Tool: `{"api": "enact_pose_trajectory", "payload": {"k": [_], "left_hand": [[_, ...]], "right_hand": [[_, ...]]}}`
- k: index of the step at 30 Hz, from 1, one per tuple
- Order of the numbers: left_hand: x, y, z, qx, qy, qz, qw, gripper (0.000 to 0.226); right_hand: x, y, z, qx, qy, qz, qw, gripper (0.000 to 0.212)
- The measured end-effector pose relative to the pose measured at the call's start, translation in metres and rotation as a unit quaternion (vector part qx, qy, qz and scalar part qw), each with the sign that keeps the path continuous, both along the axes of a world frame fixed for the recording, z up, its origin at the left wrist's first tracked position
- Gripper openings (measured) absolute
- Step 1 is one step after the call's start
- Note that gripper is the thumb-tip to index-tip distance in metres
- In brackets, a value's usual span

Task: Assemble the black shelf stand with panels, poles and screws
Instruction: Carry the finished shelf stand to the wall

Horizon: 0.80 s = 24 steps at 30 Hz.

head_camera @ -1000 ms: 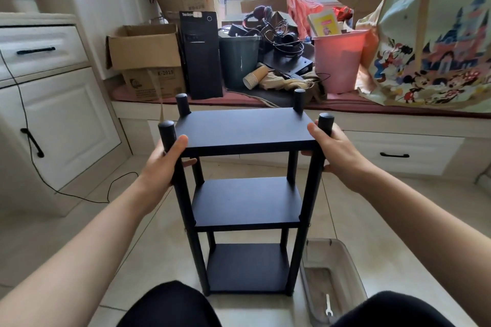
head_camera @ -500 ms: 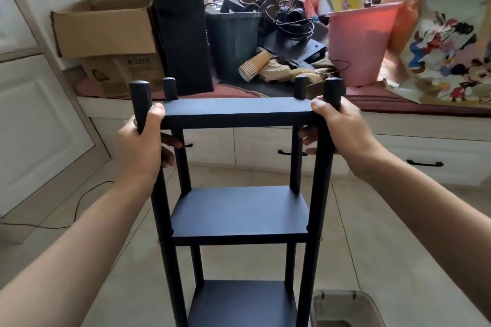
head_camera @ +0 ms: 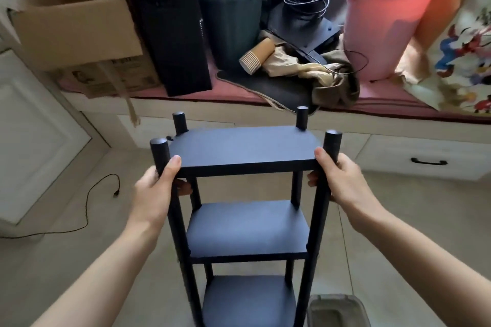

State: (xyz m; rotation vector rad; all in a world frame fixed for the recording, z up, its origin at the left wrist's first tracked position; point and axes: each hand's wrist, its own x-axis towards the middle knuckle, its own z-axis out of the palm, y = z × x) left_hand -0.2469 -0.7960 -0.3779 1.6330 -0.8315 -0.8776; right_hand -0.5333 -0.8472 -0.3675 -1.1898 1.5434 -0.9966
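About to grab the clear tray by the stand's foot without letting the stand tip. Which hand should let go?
Right, probably. The clear plastic tray sits on the floor at the shelf stand's right side, below the right hand; the left hand grips the opposite front pole.

Matt black shelf stand (head_camera: 243,150), brown corrugated cardboard box (head_camera: 77,26), glossy pink plastic bucket (head_camera: 382,32), ribbed paper cup (head_camera: 256,58).

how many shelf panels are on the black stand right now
3: the top panel between both hands, the middle panel below it, and the bottom panel near the floor, partly cut off by the frame edge.
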Motion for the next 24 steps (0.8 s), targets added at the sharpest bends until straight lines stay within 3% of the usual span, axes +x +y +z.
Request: {"api": "enact_pose_trajectory", "payload": {"k": [4,10,19,24], "left_hand": [[0.001,0.019,0.018,0.071,0.001,-0.006,0.997,0.056],[0.010,0.037,0.076,0.086,0.003,-0.007,0.996,0.053],[0.010,0.063,0.249,0.055,0.005,-0.043,0.998,0.042],[0.004,0.088,0.339,0.061,0.013,-0.069,0.996,0.039]], "right_hand": [[0.006,0.018,0.011,0.018,0.003,0.001,1.000,0.013],[0.016,0.042,0.066,0.042,-0.026,-0.016,0.999,0.006],[0.017,0.079,0.220,0.021,-0.089,-0.036,0.995,0.020],[0.008,0.113,0.304,0.005,-0.107,-0.051,0.993,0.014]]}}
